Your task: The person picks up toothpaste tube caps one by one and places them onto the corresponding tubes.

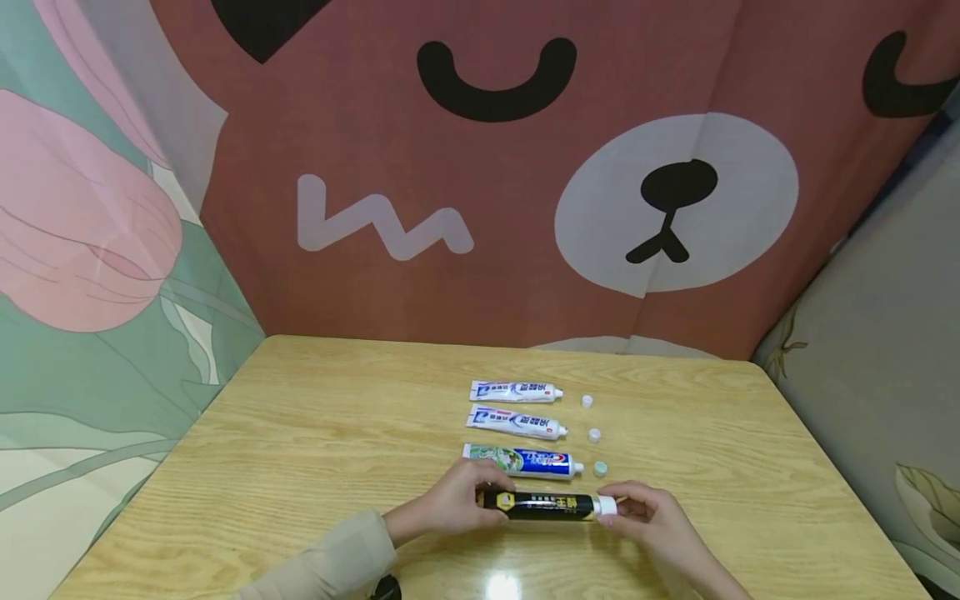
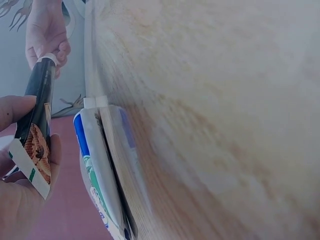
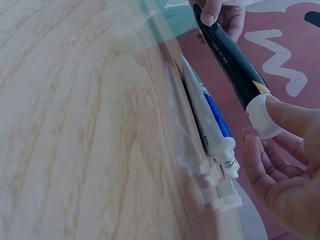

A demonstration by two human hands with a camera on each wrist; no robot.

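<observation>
A black toothpaste tube (image 1: pixel 542 506) with yellow lettering is held level, just above the table in the wrist views. My left hand (image 1: pixel 459 498) grips its flat tail end between thumb and fingers. At the other end, my right hand (image 1: pixel 658 518) pinches the white cap (image 3: pixel 262 116), which sits on the tube's neck. Just beyond lies a blue and green toothpaste tube (image 1: pixel 536 463) without its cap, and a pale green cap (image 1: pixel 601 469) rests by its nozzle. The left wrist view shows the black tube's tail (image 2: pixel 37 160) with a honeycomb picture.
Farther back lie two white toothpaste tubes (image 1: pixel 517 422), uncapped, their nozzles pointing right. A small white cap (image 1: pixel 595 435) and another white cap (image 1: pixel 587 401) stand beside them. Behind the wooden table (image 1: pixel 337 417) hangs a reddish cloth (image 1: pixel 450 300). A small dark object (image 1: pixel 387 587) shows at the front edge.
</observation>
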